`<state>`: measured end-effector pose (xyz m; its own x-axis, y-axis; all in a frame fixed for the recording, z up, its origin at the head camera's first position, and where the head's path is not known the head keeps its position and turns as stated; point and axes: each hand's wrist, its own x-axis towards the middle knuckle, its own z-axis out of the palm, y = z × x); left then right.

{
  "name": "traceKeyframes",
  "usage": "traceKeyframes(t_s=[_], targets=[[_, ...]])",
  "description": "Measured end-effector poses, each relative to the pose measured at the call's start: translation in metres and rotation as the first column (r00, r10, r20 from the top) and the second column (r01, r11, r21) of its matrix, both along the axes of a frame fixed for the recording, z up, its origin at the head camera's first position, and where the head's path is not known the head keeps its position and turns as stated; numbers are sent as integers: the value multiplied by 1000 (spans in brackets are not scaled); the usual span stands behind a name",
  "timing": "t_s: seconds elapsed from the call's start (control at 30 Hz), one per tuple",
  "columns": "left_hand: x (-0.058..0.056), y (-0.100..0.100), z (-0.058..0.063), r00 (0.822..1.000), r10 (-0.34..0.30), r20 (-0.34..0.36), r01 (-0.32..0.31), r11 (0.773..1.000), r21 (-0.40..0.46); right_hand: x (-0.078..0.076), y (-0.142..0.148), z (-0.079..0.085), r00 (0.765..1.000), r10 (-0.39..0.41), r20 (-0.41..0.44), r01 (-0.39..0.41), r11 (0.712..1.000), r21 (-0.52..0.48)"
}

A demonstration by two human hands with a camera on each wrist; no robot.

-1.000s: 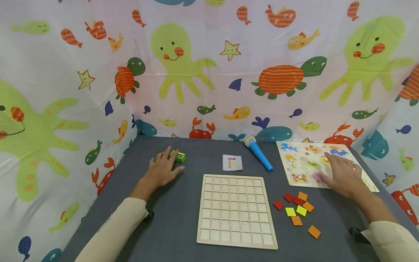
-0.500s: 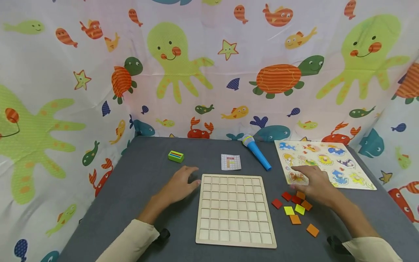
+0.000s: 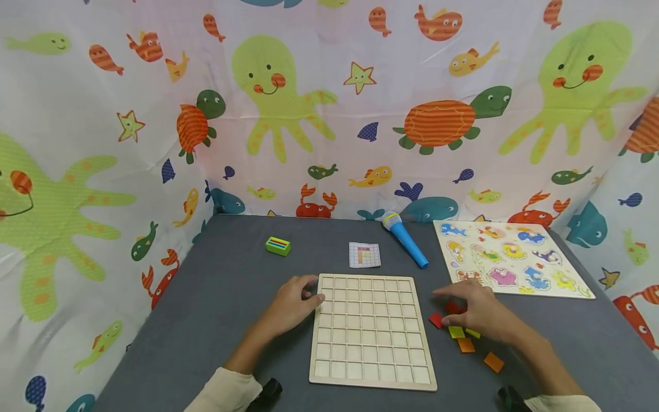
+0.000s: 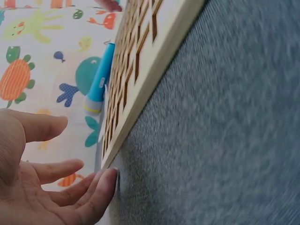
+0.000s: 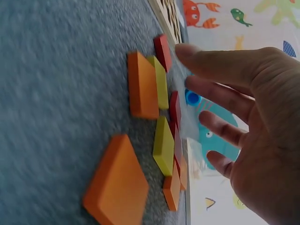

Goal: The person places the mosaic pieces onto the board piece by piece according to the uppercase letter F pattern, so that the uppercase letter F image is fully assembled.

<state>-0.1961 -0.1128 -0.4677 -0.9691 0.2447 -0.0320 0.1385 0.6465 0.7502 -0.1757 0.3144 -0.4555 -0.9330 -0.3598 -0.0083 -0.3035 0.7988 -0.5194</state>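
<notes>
A pale wooden grid board [image 3: 373, 337] with square recesses lies in the middle of the dark table. At its upper left edge is my left hand [image 3: 294, 305], fingers loosely bent; the left wrist view has its lower fingertips right at the board's corner [image 4: 107, 161], thumb raised apart. To the board's right, my right hand [image 3: 484, 311] hovers palm-down over loose square tiles, thumb and fingers spread with nothing between them. A red tile [image 3: 435, 320], a yellow tile [image 3: 456, 332] and an orange tile [image 3: 493, 363] show around it; some others are hidden beneath the hand.
Behind the board lies a small printed grid card [image 3: 364, 255], beside a blue toy microphone [image 3: 409, 243]. A green block [image 3: 278, 246] with coloured stripes sits at the back left. The sea-animal puzzle board [image 3: 551, 292] occupies the back right. A patterned curtain [image 3: 319, 103] encloses the table.
My left hand has moved from the green block toward me and right, to the board's edge. My right hand has come left and nearer, from the puzzle board to above the tiles.
</notes>
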Motion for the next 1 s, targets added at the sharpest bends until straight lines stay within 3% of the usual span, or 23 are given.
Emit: traceKeyframes(t_s=[0.33, 0.7, 1.0], targets=[[9, 1, -3, 999, 20, 45, -23, 998, 55, 4, -5, -7, 998, 14, 62, -13, 1000, -15], [11, 4, -7, 999, 13, 49, -18, 994, 105, 8, -11, -8, 998, 63, -24, -61, 995, 76], [12, 5, -10, 996, 10, 84, -26, 982, 186, 10, -14, -8, 998, 39, -42, -32, 986, 161]])
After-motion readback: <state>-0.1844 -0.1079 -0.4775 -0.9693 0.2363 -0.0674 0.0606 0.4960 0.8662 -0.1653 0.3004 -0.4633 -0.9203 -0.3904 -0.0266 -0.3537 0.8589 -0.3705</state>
